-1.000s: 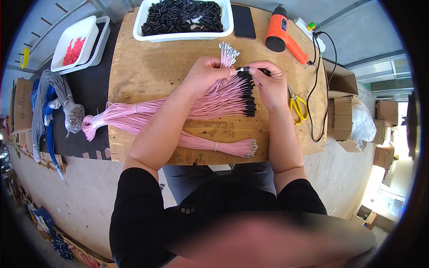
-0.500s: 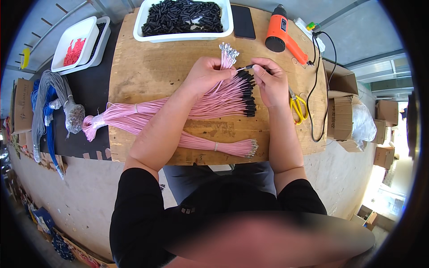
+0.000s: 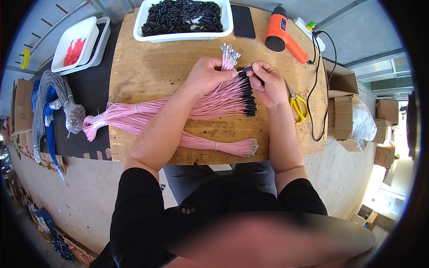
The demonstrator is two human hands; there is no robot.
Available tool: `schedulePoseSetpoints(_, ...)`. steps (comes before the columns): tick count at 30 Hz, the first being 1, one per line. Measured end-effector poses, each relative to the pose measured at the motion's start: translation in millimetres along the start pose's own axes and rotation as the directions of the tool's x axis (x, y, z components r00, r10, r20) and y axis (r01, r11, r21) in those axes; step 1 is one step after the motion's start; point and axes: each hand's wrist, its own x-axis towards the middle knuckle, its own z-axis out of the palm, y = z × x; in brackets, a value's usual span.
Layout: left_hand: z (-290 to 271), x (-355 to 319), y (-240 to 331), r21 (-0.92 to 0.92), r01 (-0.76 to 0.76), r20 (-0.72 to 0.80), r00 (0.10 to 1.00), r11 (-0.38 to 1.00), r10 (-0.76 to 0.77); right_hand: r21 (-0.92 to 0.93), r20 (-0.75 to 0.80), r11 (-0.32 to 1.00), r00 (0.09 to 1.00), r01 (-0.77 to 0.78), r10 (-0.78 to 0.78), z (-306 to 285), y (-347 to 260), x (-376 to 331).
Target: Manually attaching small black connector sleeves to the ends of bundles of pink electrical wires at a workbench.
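My left hand (image 3: 209,77) is closed around a bunch of pink wires (image 3: 227,64), whose bare metal terminals (image 3: 230,52) stick up above the fingers. Between its thumb and finger one wire's end points right, toward my right hand (image 3: 270,85). That hand pinches a small black sleeve (image 3: 246,69) at the wire's tip; how far the wire is inside cannot be made out. Something dark also shows against its curled fingers. Below both hands, a fan of pink wires (image 3: 210,105) lies on the table, its right ends capped with black sleeves (image 3: 249,100).
A white tub (image 3: 183,38) of black sleeves stands at the back, beside a dark phone (image 3: 244,22). On the right lie an orange heat gun (image 3: 278,32) with a black cord and yellow-handled scissors (image 3: 298,108). Another tied pink bundle (image 3: 216,146) rests near the front edge.
My right hand has turned slightly and its fingers have curled more, still pinching the black sleeve at the wire end. My left hand and its bunch have barely shifted.
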Motion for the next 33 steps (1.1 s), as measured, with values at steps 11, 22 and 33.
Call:
schedulePoseSetpoints(11,-1.7,0.7,-1.9,0.034,-0.013,0.016,1.000,0.999,0.013,-0.063,-0.025,0.998,1.000,-0.003,0.001,7.8,-0.7,-2.7)
schedulePoseSetpoints(22,2.7,-2.5,5.6,0.107,-0.064,-0.059,0.996,0.992,0.071,-0.203,-0.175,0.935,0.929,0.291,-0.327,9.0,-0.8,-1.3)
schedulePoseSetpoints(33,5.4,-3.4,9.2,0.150,-0.045,0.132,0.991,0.988,0.025,-0.319,-0.086,0.922,0.962,0.218,-0.258,28.1,4.3,-4.9)
